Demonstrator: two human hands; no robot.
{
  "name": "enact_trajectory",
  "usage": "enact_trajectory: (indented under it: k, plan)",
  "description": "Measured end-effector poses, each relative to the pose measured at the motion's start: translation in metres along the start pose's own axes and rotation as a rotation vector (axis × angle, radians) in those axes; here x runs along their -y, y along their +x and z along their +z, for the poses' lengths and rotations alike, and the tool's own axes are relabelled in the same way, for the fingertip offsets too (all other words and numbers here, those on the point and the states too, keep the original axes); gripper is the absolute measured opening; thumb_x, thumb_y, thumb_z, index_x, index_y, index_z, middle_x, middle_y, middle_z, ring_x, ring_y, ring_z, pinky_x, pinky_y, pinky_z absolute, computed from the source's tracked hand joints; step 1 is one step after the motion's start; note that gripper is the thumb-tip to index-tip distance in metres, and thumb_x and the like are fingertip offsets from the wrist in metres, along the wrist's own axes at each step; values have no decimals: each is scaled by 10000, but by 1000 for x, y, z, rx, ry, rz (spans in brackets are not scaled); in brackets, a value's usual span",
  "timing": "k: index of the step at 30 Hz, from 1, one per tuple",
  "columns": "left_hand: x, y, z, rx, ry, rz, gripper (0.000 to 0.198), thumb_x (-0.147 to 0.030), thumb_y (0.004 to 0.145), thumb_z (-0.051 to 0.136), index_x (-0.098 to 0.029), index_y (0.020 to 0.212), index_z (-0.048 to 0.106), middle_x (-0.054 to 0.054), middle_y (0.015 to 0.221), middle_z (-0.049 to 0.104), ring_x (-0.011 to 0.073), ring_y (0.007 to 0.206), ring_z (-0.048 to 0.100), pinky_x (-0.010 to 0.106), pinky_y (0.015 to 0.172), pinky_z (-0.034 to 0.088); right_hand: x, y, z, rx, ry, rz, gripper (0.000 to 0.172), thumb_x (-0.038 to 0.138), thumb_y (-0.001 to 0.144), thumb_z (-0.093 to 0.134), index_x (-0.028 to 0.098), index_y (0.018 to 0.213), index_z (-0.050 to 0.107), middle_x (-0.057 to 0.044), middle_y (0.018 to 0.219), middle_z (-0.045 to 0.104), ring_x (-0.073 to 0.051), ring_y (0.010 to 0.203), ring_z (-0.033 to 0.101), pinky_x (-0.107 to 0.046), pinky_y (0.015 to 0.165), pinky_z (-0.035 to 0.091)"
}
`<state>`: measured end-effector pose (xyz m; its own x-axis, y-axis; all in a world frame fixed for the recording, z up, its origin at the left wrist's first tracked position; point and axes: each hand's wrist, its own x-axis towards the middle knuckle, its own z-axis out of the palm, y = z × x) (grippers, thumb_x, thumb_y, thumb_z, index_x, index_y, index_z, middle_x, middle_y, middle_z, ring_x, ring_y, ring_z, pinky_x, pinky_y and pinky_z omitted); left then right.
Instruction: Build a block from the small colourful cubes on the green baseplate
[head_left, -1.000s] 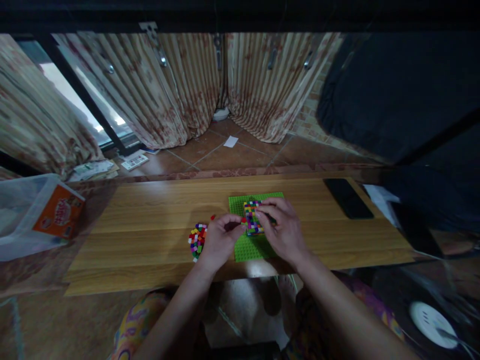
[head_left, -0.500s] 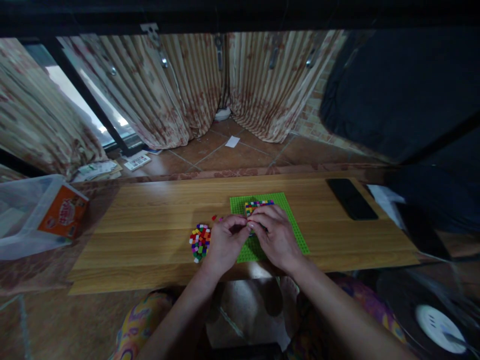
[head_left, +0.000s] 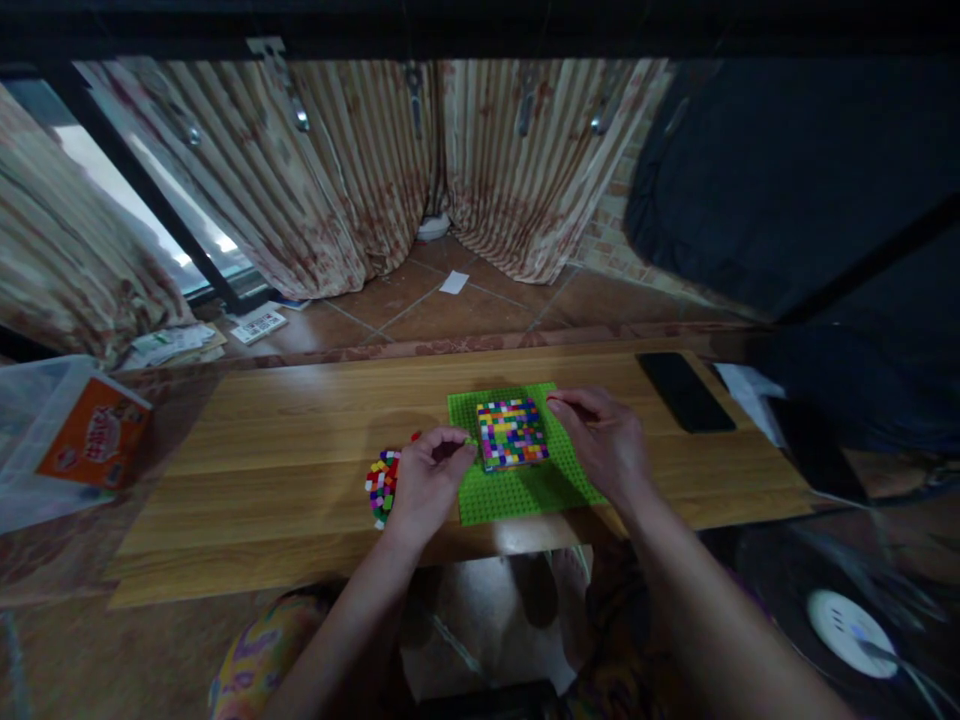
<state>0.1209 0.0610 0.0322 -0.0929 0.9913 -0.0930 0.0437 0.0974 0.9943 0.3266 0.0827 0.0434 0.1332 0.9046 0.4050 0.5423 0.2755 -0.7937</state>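
Note:
A square block of many-coloured toy bricks (head_left: 513,433) stands on a green studded baseplate (head_left: 499,500). My left hand (head_left: 431,475) is just left of the block, thumb and forefinger pinched together. A speck of yellowish green shows at those fingertips, too small to name. On the other side, my right hand (head_left: 607,440) hovers over the baseplate's right part, pinching a small red brick (head_left: 553,400). A pile of loose bricks (head_left: 381,488) lies left of the baseplate, partly hidden behind my left hand.
The wooden board (head_left: 285,450) carries a black phone (head_left: 686,392) at its right. White paper (head_left: 750,400) and another dark device (head_left: 817,450) lie beyond that end. At far left stands a clear plastic bin (head_left: 37,400) with an orange packet (head_left: 94,435).
My hands have parted from their meeting point over the block, the right one moving right with a red brick, the left one slightly left. The block's top is now uncovered. The view has shifted slightly.

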Motion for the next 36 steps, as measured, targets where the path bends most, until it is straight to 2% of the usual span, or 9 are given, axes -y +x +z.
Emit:
enact_trajectory:
  k: [6,14,26,30,36]
  plan:
    - [-1,0,1,13,18,-4,147,-290,664,700,-169,747,694,-3,667,637,103,595,536,204,552,418,-6,-4,2,164,-40,46,164,319,816,594,220,822,725,-38,826,723,-190,751,659,-323,687,502]
    - [0,2,2,31,10,-13,148,-281,662,697,-165,754,687,-13,648,628,92,568,522,201,542,406,-2,-5,7,234,-135,25,144,279,820,585,228,828,719,-27,817,724,-180,723,648,-321,679,485]
    - [0,1,1,38,37,-4,141,-287,673,693,-163,740,693,-4,653,634,100,584,522,213,553,396,-4,-5,13,220,-192,-34,142,252,816,592,246,841,732,-37,849,728,-201,760,661,-342,712,494]
    - [3,2,0,50,29,-10,136,-280,669,696,-164,739,687,-14,639,617,94,574,513,209,553,390,-3,-5,13,253,-189,-58,154,246,818,585,235,840,737,-43,824,714,-198,749,657,-336,704,494]
    - [4,2,-1,62,46,-6,140,-279,680,690,-161,755,689,-12,647,623,97,579,516,210,553,384,-2,-5,17,206,-150,14,163,220,797,588,233,877,729,-45,873,725,-199,770,660,-350,725,513]
